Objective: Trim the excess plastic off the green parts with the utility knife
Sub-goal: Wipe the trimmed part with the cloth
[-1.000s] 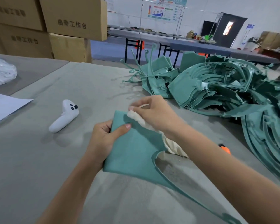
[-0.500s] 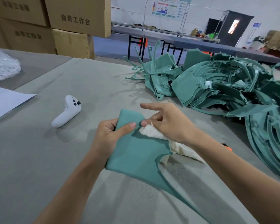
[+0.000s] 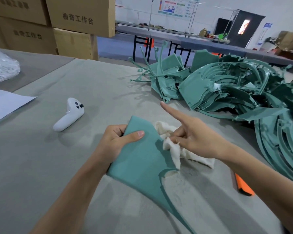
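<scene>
Thumb on top, the left hand pinches the broad end of a thin, light green part at mid-tabletop, likely the safest hold as its slender tail looks brittle, while the right hand, forefinger straight, bunches a cloth in its other fingers, the knife lying at 4 o'clock.

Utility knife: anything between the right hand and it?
Nothing lies between them, but the right hand holds a white cloth, so it isn't free. The utility knife lies on the table just right of that forearm, partly hidden by it.
</scene>
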`<state>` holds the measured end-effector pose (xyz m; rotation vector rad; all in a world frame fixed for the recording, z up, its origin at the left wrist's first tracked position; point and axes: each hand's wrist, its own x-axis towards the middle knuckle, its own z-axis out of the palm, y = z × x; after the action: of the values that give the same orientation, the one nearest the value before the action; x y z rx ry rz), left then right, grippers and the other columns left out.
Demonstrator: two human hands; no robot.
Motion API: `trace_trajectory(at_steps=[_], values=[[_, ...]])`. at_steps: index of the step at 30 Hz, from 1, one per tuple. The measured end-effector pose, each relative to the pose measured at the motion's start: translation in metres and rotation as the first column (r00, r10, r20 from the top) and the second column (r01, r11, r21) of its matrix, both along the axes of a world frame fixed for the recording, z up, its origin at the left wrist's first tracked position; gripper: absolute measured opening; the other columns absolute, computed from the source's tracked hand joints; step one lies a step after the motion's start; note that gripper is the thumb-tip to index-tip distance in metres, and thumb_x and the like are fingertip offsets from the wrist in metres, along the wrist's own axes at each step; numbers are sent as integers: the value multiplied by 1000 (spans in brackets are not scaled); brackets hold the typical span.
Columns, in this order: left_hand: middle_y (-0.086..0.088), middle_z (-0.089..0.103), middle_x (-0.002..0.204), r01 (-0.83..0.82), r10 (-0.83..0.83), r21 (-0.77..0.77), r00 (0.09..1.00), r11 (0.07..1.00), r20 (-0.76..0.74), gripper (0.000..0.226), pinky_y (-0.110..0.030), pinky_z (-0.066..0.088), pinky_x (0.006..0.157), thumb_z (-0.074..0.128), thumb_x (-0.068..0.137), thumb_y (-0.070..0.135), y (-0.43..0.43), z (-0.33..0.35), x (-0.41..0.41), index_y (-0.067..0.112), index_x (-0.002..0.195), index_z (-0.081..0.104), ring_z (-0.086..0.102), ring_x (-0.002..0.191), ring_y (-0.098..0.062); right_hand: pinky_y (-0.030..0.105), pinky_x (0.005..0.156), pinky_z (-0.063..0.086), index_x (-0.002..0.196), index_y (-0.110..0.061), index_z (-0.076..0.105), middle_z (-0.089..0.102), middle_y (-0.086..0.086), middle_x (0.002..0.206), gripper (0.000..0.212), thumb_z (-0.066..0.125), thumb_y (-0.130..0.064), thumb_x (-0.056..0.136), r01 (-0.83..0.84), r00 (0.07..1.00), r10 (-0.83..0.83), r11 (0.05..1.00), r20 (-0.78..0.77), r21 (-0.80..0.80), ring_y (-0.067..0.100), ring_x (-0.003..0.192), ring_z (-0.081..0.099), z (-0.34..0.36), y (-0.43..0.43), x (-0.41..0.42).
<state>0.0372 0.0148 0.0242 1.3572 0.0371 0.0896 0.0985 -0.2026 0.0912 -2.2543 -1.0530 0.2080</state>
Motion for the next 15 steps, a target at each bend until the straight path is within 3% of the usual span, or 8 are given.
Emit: trace_trajectory(at_steps=[1,3,5,7,9,10,12,15], values=[[-22,73,78,8,-8,-10,1000,1000,-1,27,-29,56,54,75,70,25,1,0,0,0,80,73,70,61,-28,7,56,38,155,-35,17,59,-18,51,90,59,9,88,-13,1000,13,1000,12,14,1,46,49,0,-5,1],[-20,73,77,-4,4,-53,1000,999,-1,23,-29,56,54,74,71,24,4,0,0,2,78,75,69,61,-27,19,58,48,151,-41,26,69,-14,61,87,66,4,88,7,999,-9,999,46,50,12,51,57,4,-14,3],[-17,73,76,-58,59,-130,998,990,4,18,-28,56,53,74,71,24,10,2,1,6,76,76,69,60,-25,32,61,51,141,-39,46,74,-6,69,73,71,1,86,130,986,-142,982,83,141,11,56,62,6,-24,9],[-14,74,76,-95,101,-208,995,973,14,17,-27,55,53,78,70,25,13,2,1,9,76,77,70,59,-23,43,60,52,122,-29,64,75,-3,70,55,66,12,86,308,941,-335,911,55,272,5,60,64,6,-34,17],[-14,74,76,-110,119,-232,993,966,24,17,-28,55,53,74,71,26,10,2,1,10,76,77,71,60,-24,53,54,48,107,-25,72,75,3,72,40,65,10,88,421,896,-442,819,-40,390,25,57,63,4,-38,19],[-15,74,77,-121,131,-228,991,966,28,17,-28,55,53,72,72,25,7,1,1,9,77,77,71,61,-24,51,51,44,102,-25,74,73,7,69,30,67,2,90,452,882,-462,776,-91,440,33,52,54,4,-37,18],[-16,74,79,-154,165,-217,986,964,35,18,-31,56,55,72,71,24,0,-1,3,7,78,76,71,63,-25,31,51,38,94,-26,76,67,5,58,12,70,-15,90,466,875,-468,742,-125,483,23,48,44,2,-27,15],[-18,73,81,-198,211,-167,976,966,62,22,-34,58,59,74,71,25,-4,-2,5,4,79,75,70,67,-27,9,47,42,101,-18,76,67,-19,60,13,70,-16,90,400,894,-448,811,13,427,-4,49,60,-4,-3,4]])
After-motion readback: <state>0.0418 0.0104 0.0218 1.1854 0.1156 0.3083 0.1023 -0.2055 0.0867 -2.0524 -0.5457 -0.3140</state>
